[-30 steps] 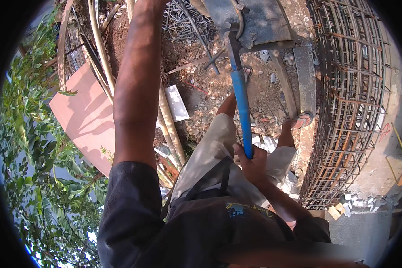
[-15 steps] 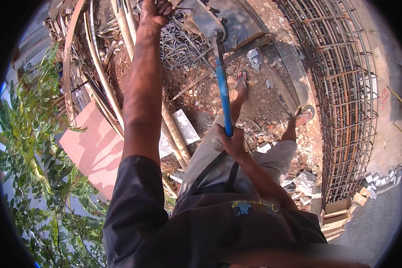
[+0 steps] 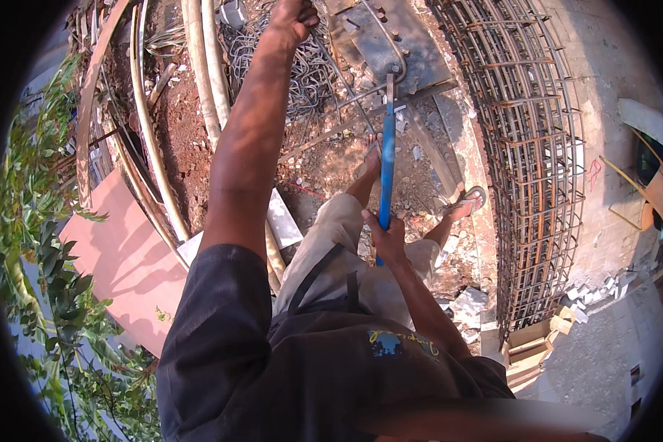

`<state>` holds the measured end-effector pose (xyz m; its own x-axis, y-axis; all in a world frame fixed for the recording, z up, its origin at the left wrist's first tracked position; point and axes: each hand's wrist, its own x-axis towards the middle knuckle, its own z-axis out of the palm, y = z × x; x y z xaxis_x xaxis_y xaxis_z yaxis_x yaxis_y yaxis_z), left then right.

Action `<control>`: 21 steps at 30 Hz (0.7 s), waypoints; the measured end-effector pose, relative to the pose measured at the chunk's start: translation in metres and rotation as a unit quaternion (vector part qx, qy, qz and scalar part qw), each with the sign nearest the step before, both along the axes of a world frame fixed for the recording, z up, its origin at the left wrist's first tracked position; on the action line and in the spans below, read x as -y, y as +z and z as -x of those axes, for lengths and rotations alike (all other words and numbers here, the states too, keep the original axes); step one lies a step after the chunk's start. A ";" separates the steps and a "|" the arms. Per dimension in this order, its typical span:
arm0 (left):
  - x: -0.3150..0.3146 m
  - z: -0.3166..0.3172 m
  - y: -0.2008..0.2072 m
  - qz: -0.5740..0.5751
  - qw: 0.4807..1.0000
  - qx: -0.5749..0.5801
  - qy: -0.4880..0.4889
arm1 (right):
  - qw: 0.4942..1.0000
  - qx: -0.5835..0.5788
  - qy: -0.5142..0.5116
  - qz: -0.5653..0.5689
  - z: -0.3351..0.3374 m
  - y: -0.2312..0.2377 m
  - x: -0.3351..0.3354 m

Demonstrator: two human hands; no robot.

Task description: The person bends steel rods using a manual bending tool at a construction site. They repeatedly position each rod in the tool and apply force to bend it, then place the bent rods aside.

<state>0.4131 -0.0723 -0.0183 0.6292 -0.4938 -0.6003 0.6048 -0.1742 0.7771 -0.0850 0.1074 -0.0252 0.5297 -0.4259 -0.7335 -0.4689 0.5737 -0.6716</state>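
My right hand point(image 3: 387, 237) is wrapped round the blue handle of a bar-bending lever point(image 3: 387, 158), and the handle's end sticks out below my fist. The lever's grey metal head meets a bent steel bar point(image 3: 387, 31) on a dark metal plate point(image 3: 427, 66). The plate carries several short pegs. At the top of the view my left hand point(image 3: 295, 20) is closed in a fist. A thin steel rod point(image 3: 350, 94) slants from beside it toward my foot; the grip itself is partly hidden. Below the fist lies a heap of bent steel pieces point(image 3: 295, 77).
A long rebar cage point(image 3: 530, 155) runs along the right. Bamboo poles point(image 3: 205, 66) and a pink board point(image 3: 129, 258) lie at left, near leafy branches point(image 3: 59, 295). Rubble and a wooden plank point(image 3: 429, 151) surround my sandalled feet. White blocks point(image 3: 597, 295) sit beyond the cage.
The view has turned and shifted a little. The lever stands more upright, its head further right. My right hand now grips higher up the handle. My left hand remains closed at the top.
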 end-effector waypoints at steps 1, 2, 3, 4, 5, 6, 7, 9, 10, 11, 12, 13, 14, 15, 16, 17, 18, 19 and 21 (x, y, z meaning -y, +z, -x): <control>0.000 0.000 0.000 0.005 1.000 -0.010 0.000 | 0.999 -0.001 -0.028 -0.024 -0.009 0.001 -0.013; 0.000 0.000 -0.001 0.012 1.000 -0.018 0.000 | 0.996 0.009 -0.035 -0.080 -0.013 0.000 -0.020; 0.000 -0.001 -0.002 0.016 1.000 -0.019 0.005 | 0.999 -0.014 -0.048 -0.018 -0.015 -0.002 -0.021; -0.001 -0.002 -0.004 0.019 1.000 -0.021 0.009 | 0.999 -0.019 -0.030 0.002 -0.013 -0.002 -0.020; -0.001 -0.002 -0.006 0.024 0.999 -0.025 0.013 | 1.000 -0.022 -0.010 0.004 -0.007 -0.004 -0.012; -0.001 -0.003 -0.009 0.012 0.999 -0.027 0.014 | 1.000 -0.025 0.002 0.013 0.003 -0.003 -0.001; -0.001 -0.004 -0.012 0.004 0.999 -0.028 0.016 | 0.999 -0.022 0.004 0.039 0.010 -0.003 0.010; -0.001 -0.004 -0.014 0.004 0.999 -0.025 0.020 | 0.988 -0.027 0.060 0.138 0.032 0.004 0.043; -0.001 -0.005 -0.012 0.018 0.999 -0.039 0.016 | 0.980 -0.063 0.104 0.157 0.037 0.011 0.056; -0.002 -0.003 -0.007 0.033 0.998 -0.054 0.011 | 0.973 -0.028 0.084 0.211 0.041 0.023 0.068; -0.002 -0.003 0.002 0.049 0.997 -0.066 0.004 | 0.974 -0.018 0.068 0.214 0.037 0.034 0.079; -0.002 0.000 0.013 0.029 0.996 -0.080 0.032 | 0.975 -0.009 0.051 0.215 0.029 0.047 0.087; -0.003 0.003 0.028 0.051 0.994 -0.093 0.032 | 0.980 -0.006 0.029 0.198 0.018 0.061 0.094; -0.007 0.007 0.047 0.073 0.991 -0.107 0.031 | 0.982 0.016 -0.008 0.187 0.004 0.076 0.099; -0.013 0.014 0.068 0.092 0.988 -0.121 0.031 | 0.982 0.006 -0.031 0.187 -0.014 0.088 0.102; -0.016 0.024 0.088 0.128 0.982 -0.137 0.035 | 0.982 0.005 -0.057 0.180 -0.034 0.098 0.105; -0.022 0.034 0.108 0.162 0.974 -0.153 0.041 | 0.981 0.006 -0.082 0.173 -0.054 0.105 0.108; -0.030 0.048 0.125 0.171 0.976 -0.127 0.051 | 0.978 0.029 -0.129 0.159 -0.073 0.110 0.109; -0.049 0.078 0.149 0.243 0.961 -0.123 0.052 | 0.962 0.099 -0.214 0.135 -0.105 0.112 0.110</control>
<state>0.3350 -0.0231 0.1302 0.5594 -0.6954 -0.4510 0.7748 0.2454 0.5827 0.0201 -0.0031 0.0869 0.3817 -0.7972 -0.4678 -0.0753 0.4776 -0.8753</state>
